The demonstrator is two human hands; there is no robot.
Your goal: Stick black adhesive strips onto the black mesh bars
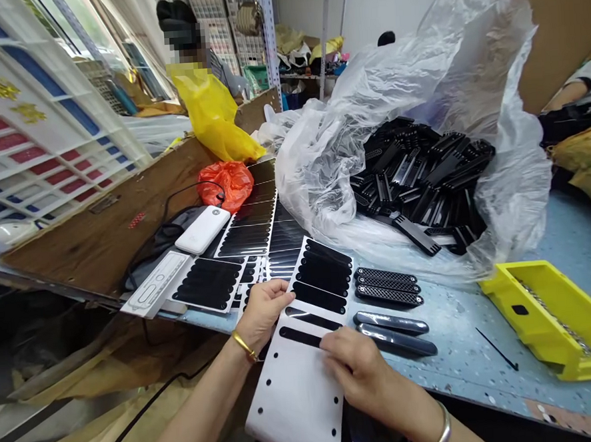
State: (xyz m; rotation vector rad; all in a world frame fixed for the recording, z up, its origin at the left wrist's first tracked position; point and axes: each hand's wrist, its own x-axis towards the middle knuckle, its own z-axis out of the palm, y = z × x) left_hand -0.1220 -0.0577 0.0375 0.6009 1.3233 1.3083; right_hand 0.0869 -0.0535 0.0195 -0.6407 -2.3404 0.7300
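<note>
On a blue workbench [458, 344], a white sheet [291, 408] of black strips is held flat by the left hand [263, 309], and a strip [295, 336] is pinched by the right hand [357, 367]; an uneven pull could crease it.

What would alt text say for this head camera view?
A left hand and right hand handle a white sheet of black strips on a blue bench. Beside it, a clear bag holds black parts. A yellow tray sits further right.
</note>
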